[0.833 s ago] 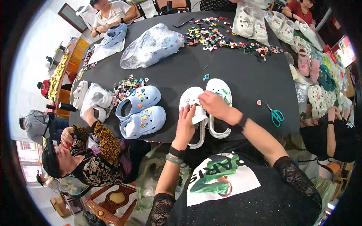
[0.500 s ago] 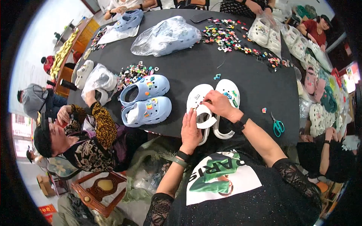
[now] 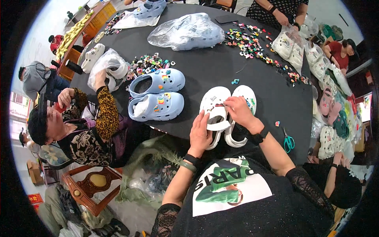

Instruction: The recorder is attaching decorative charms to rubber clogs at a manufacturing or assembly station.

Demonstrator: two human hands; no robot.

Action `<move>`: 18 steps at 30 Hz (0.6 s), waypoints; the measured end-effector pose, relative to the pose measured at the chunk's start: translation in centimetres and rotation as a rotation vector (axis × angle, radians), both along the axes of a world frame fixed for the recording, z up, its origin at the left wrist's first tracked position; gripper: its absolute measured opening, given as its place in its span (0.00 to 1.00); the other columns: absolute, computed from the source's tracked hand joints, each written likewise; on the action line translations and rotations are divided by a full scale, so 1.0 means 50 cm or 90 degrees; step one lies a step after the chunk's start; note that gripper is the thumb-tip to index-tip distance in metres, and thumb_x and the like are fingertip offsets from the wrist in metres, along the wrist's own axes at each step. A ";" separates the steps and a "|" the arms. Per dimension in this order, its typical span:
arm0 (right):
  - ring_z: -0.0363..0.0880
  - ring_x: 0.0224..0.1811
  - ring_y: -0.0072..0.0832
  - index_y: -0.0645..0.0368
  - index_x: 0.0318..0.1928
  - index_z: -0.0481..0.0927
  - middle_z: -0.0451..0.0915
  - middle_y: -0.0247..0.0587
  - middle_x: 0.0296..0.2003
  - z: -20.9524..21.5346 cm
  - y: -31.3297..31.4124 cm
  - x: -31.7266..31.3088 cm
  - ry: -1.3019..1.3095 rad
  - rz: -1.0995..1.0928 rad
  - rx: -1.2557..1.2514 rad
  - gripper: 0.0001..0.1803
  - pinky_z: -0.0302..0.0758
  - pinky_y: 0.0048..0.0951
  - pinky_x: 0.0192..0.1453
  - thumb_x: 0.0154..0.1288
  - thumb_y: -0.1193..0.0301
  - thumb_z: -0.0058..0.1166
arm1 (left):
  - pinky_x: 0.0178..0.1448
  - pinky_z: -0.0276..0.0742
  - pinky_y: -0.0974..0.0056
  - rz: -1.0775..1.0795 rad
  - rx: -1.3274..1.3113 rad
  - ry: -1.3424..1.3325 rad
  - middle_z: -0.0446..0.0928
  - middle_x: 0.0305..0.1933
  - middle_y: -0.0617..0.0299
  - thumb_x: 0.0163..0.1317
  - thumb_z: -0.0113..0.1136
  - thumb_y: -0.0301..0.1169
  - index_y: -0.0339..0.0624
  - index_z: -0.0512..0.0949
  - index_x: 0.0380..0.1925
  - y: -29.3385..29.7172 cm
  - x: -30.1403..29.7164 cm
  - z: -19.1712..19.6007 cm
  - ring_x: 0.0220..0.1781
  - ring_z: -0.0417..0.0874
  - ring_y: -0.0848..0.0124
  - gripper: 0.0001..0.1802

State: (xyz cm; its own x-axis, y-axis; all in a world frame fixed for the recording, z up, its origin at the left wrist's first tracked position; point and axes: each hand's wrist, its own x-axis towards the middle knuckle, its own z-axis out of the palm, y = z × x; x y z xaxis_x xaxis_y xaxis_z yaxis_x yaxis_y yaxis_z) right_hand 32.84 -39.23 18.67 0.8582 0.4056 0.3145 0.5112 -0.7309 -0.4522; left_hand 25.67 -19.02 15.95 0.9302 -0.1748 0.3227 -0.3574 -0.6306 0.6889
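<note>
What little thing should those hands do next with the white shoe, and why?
Perhaps the right hand should press gently on the small dark red charm: that hand is right at it, and the left hand is against the same white clog, which may steady it. Whether the charm is fully seated isn't clear.

Two hands (image 3: 200, 134) were at two white clogs (image 3: 209, 103). Two blue clogs (image 3: 173, 112) stood left of the hands, one pair of scissors (image 3: 287, 137) right.
</note>
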 end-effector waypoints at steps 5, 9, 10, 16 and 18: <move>0.73 0.40 0.38 0.56 0.30 0.74 0.76 0.38 0.31 -0.010 0.010 0.018 0.081 -0.061 0.051 0.10 0.63 0.38 0.47 0.53 0.65 0.58 | 0.62 0.65 0.54 0.016 -0.005 0.032 0.62 0.64 0.50 0.46 0.57 0.21 0.42 0.64 0.57 -0.003 0.001 -0.007 0.62 0.65 0.51 0.33; 0.71 0.39 0.34 0.53 0.31 0.76 0.75 0.35 0.34 -0.003 0.041 0.016 0.038 -0.134 -0.025 0.10 0.65 0.40 0.46 0.55 0.61 0.56 | 0.62 0.65 0.54 0.009 0.009 0.013 0.62 0.64 0.50 0.46 0.58 0.21 0.42 0.64 0.57 -0.003 0.002 -0.010 0.62 0.65 0.51 0.34; 0.71 0.39 0.34 0.53 0.31 0.76 0.75 0.35 0.34 -0.002 0.047 0.016 0.038 -0.138 -0.024 0.10 0.65 0.40 0.46 0.55 0.61 0.56 | 0.63 0.64 0.54 0.008 0.019 0.017 0.61 0.64 0.48 0.46 0.59 0.21 0.42 0.62 0.58 -0.004 0.004 -0.008 0.63 0.65 0.50 0.35; 0.72 0.40 0.33 0.50 0.33 0.80 0.76 0.33 0.35 0.002 0.038 0.020 0.072 -0.018 0.070 0.06 0.69 0.37 0.43 0.55 0.65 0.55 | 0.63 0.64 0.54 -0.002 0.034 0.010 0.60 0.64 0.46 0.47 0.59 0.21 0.41 0.61 0.59 -0.004 0.000 -0.008 0.64 0.63 0.49 0.35; 0.72 0.40 0.34 0.51 0.32 0.80 0.76 0.33 0.35 0.002 0.035 0.021 0.071 -0.028 0.073 0.06 0.69 0.37 0.43 0.54 0.65 0.56 | 0.63 0.64 0.54 -0.004 0.039 0.002 0.60 0.64 0.46 0.47 0.59 0.21 0.41 0.61 0.59 -0.007 0.000 -0.005 0.64 0.63 0.49 0.35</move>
State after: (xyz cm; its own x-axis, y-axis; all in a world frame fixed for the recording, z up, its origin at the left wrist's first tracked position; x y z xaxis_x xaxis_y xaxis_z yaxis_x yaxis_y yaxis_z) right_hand 33.87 -37.50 18.75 0.9066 0.3336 0.2584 0.4217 -0.6923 -0.5856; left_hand 25.69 -19.37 15.69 0.9299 -0.2004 0.3085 -0.3599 -0.6692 0.6500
